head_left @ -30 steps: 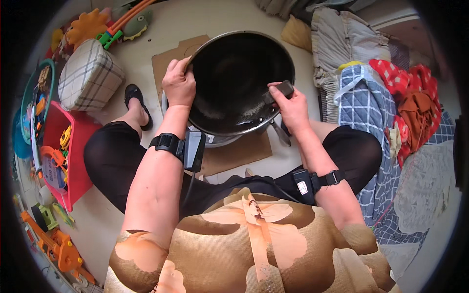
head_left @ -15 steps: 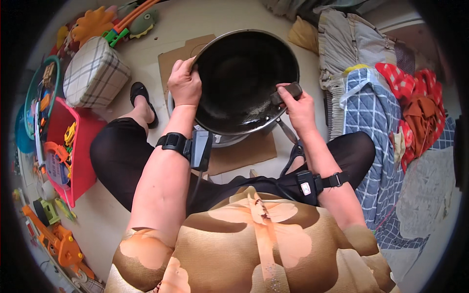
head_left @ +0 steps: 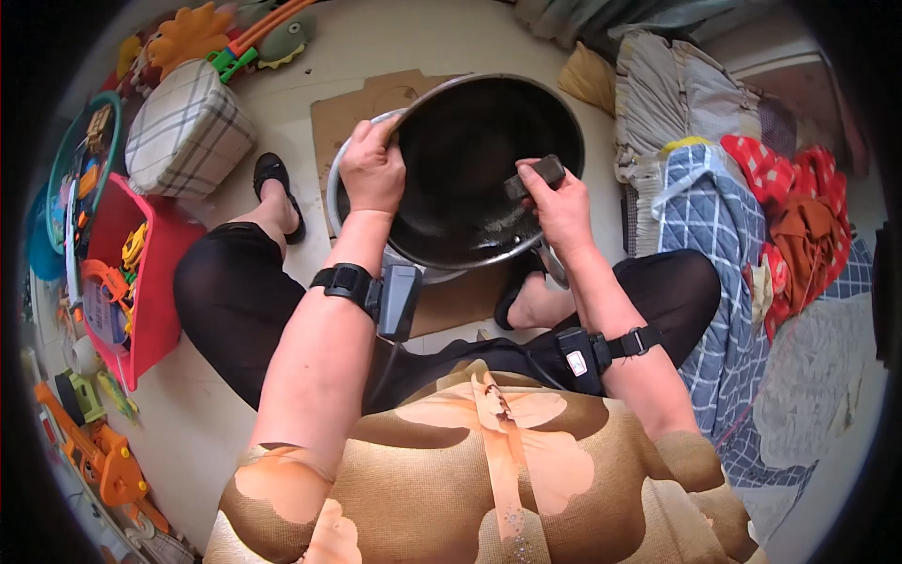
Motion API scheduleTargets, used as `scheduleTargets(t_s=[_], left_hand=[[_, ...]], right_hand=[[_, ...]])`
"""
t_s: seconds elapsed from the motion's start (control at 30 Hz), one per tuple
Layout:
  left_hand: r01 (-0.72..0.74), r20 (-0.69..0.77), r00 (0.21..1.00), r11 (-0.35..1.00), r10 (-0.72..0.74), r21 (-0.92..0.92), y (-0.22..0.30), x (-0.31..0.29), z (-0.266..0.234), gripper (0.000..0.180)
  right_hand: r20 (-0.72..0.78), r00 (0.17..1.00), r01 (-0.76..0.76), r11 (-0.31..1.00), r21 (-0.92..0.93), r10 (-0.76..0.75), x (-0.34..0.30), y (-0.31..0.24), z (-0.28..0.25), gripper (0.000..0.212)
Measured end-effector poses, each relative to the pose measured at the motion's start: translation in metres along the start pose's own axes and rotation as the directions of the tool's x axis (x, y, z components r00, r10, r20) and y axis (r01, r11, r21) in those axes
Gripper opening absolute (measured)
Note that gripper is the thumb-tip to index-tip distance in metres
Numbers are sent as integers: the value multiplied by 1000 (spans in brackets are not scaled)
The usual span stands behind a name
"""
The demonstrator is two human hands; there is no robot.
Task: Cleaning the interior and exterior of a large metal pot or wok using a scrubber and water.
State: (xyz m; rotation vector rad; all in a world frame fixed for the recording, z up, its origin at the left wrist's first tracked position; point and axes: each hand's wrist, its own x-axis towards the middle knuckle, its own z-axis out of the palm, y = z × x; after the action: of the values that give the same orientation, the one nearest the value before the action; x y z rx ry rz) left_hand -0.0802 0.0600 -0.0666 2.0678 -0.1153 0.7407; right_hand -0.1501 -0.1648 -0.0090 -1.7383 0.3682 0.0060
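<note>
A large black wok (head_left: 460, 160) with a wet inner surface is tilted over a pale basin, whose rim (head_left: 334, 193) shows at the left. My left hand (head_left: 373, 171) is closed round the wok's left edge. In my right hand (head_left: 567, 209) I hold a dark grey scouring sponge (head_left: 536, 177), pinched between thumb and fingers, over the right part of the wok. The wok's handle (head_left: 554, 267) points toward me, partly hidden by my right forearm. Wet, shiny streaks lie on the wok's near wall.
Flattened cardboard (head_left: 340, 117) lies under the basin on the tiled floor. To the left stand a checked fabric stool (head_left: 191, 127) and a red bin (head_left: 155, 310) of toys. A blue checked quilt (head_left: 709, 216) and piled cloths are on the right. My feet flank the basin.
The wok and my left hand have shifted slightly right and toward me. My right hand has moved the sponge a little left, further in from the wok's right edge.
</note>
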Motion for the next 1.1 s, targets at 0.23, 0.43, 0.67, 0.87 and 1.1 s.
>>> scheduleTargets(t_s=[0.23, 0.43, 0.67, 0.87, 1.1], left_hand=[[11, 31, 999, 1000, -11, -2, 8, -9, 2, 24], [55, -6, 998, 998, -55, -8, 0, -11, 4, 21], [125, -19, 992, 991, -126, -41, -3, -18, -2, 25], [147, -27, 989, 988, -148, -39, -6, -16, 0, 25], [196, -39, 979, 978, -198, -65, -8, -11, 7, 21]], right_hand=[[-34, 993, -120, 896, -428, 116, 2, 68, 8, 24], [-41, 993, -101, 624, -775, 110, 1, 104, -8, 42], [-72, 974, -194, 617, -763, 216, 5, 111, -10, 34], [148, 936, -199, 828, -524, 319, -22, 105, 94, 32], [20, 983, -111, 680, -725, 182, 10, 103, 16, 27]])
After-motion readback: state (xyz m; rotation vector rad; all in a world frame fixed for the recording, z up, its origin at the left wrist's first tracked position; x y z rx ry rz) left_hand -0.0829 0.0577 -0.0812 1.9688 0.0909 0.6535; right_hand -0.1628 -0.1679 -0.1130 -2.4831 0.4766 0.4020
